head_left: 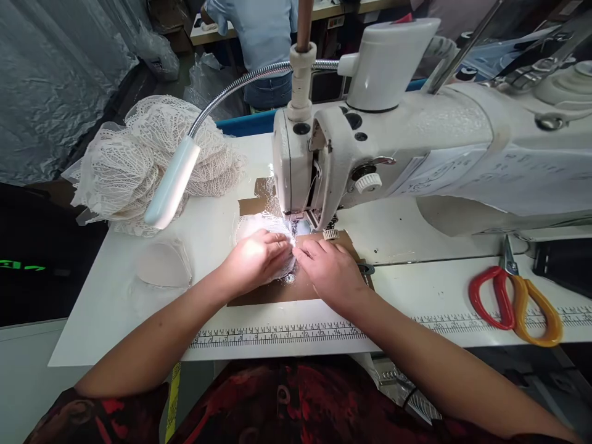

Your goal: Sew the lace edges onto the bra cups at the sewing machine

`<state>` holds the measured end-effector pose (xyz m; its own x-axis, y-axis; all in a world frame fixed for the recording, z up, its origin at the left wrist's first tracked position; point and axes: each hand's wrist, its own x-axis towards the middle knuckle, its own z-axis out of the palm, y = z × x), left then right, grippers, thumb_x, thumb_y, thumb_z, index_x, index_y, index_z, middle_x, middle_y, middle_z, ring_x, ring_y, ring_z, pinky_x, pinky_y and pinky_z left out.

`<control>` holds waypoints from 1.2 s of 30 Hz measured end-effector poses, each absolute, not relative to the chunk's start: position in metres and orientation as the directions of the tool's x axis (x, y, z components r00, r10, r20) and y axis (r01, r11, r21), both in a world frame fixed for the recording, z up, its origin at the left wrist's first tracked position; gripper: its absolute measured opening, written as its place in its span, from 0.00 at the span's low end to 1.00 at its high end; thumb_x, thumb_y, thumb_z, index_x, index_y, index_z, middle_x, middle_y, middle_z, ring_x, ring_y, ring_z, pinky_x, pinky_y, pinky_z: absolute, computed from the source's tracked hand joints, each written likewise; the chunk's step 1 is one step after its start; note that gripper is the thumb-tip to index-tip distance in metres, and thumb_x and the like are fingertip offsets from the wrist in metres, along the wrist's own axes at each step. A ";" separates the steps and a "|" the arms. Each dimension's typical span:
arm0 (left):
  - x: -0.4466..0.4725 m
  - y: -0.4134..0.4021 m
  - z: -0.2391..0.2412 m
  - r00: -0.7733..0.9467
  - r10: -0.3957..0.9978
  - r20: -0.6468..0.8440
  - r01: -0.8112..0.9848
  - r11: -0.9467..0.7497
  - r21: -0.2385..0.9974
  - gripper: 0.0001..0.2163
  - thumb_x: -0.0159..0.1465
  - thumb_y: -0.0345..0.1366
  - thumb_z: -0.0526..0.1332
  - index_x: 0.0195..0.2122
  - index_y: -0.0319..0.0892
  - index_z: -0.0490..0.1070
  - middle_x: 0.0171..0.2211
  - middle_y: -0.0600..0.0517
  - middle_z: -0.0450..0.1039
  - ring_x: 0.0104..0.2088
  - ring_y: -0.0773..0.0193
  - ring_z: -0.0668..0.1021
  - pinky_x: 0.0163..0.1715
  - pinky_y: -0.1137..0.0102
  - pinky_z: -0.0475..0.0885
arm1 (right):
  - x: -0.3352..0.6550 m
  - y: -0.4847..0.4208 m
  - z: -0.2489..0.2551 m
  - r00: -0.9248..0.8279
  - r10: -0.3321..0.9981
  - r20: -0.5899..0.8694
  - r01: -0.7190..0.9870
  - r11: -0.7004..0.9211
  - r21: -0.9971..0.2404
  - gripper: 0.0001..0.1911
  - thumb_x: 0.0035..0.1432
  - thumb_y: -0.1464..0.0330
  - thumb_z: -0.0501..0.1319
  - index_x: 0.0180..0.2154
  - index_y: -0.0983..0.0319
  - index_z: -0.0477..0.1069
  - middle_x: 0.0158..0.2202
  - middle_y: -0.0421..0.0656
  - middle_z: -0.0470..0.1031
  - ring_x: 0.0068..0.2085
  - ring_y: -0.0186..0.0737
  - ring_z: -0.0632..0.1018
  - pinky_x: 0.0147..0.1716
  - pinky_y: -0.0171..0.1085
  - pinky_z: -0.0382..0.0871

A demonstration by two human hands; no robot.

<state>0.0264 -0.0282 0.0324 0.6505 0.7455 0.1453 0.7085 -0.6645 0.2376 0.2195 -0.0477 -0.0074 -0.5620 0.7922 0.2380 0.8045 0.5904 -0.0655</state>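
A small piece of white lace (271,223) lies under the needle area of a white sewing machine (370,154). My left hand (256,259) rests on the lace, fingers bent and pressed down on it, brightly lit by the lamp. My right hand (330,268) lies just to its right on a brown board (296,287), fingertips pinching the lace edge near the presser foot (300,217). The lace under both hands is mostly hidden.
A heap of white lace (139,154) sits at the back left, with a gooseneck lamp (172,182) over it. White cup-shaped pads (161,265) lie left of my arm. Red and orange-handled scissors (513,296) lie at right. A printed ruler (277,336) runs along the table's front. A person stands behind.
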 end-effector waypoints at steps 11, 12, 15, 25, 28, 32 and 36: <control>0.026 -0.012 0.018 0.685 0.712 0.153 0.685 -0.701 0.197 0.15 0.70 0.35 0.51 0.49 0.34 0.73 0.45 0.40 0.76 0.38 0.58 0.74 0.41 0.61 0.73 | 0.213 -0.039 0.001 -0.482 0.870 0.100 0.859 0.493 -0.142 0.19 0.59 0.78 0.51 0.49 0.60 0.71 0.37 0.48 0.77 0.37 0.45 0.71 0.32 0.42 0.54; 0.027 -0.009 0.018 0.684 0.713 0.155 0.688 -0.700 0.189 0.15 0.70 0.35 0.51 0.48 0.33 0.74 0.42 0.40 0.77 0.37 0.58 0.74 0.40 0.61 0.73 | 0.212 -0.037 0.002 -0.472 0.878 0.082 0.865 0.479 -0.151 0.20 0.58 0.79 0.52 0.49 0.61 0.71 0.36 0.49 0.77 0.37 0.45 0.71 0.31 0.42 0.53; 0.028 -0.006 0.017 0.679 0.715 0.166 0.694 -0.699 0.174 0.15 0.70 0.35 0.51 0.44 0.33 0.76 0.37 0.41 0.77 0.36 0.58 0.73 0.39 0.62 0.72 | 0.211 -0.034 0.005 -0.449 0.893 0.036 0.877 0.448 -0.177 0.20 0.56 0.78 0.53 0.50 0.61 0.70 0.33 0.49 0.76 0.36 0.45 0.71 0.29 0.41 0.50; 0.025 0.000 0.011 0.685 0.701 0.200 0.662 -0.713 0.230 0.15 0.69 0.33 0.52 0.50 0.36 0.73 0.50 0.41 0.74 0.46 0.55 0.74 0.47 0.59 0.70 | 0.212 -0.034 0.002 -0.453 0.891 0.038 0.874 0.453 -0.176 0.21 0.55 0.79 0.53 0.48 0.61 0.71 0.29 0.47 0.74 0.34 0.44 0.69 0.28 0.40 0.48; 0.024 0.002 0.009 0.658 0.732 0.176 0.693 -0.680 0.240 0.14 0.68 0.33 0.52 0.49 0.36 0.73 0.49 0.42 0.74 0.47 0.55 0.74 0.49 0.58 0.69 | 0.215 -0.035 -0.001 -0.460 0.885 0.077 0.868 0.466 -0.174 0.20 0.53 0.79 0.53 0.46 0.61 0.73 0.30 0.46 0.74 0.32 0.42 0.67 0.30 0.40 0.49; 0.023 0.001 0.007 0.596 0.791 0.138 0.759 -0.611 0.225 0.15 0.68 0.33 0.51 0.52 0.38 0.72 0.52 0.43 0.72 0.48 0.54 0.73 0.51 0.55 0.67 | 0.220 -0.034 -0.005 -0.460 0.879 0.130 0.852 0.477 -0.215 0.20 0.54 0.78 0.52 0.46 0.61 0.73 0.33 0.45 0.73 0.30 0.40 0.64 0.29 0.39 0.49; 0.022 -0.002 0.006 0.545 0.827 0.137 0.804 -0.562 0.193 0.16 0.68 0.35 0.50 0.54 0.38 0.70 0.54 0.42 0.70 0.54 0.50 0.69 0.54 0.52 0.63 | 0.223 -0.034 -0.008 -0.464 0.865 0.190 0.828 0.500 -0.256 0.19 0.55 0.78 0.50 0.42 0.61 0.75 0.32 0.44 0.71 0.29 0.39 0.62 0.29 0.38 0.49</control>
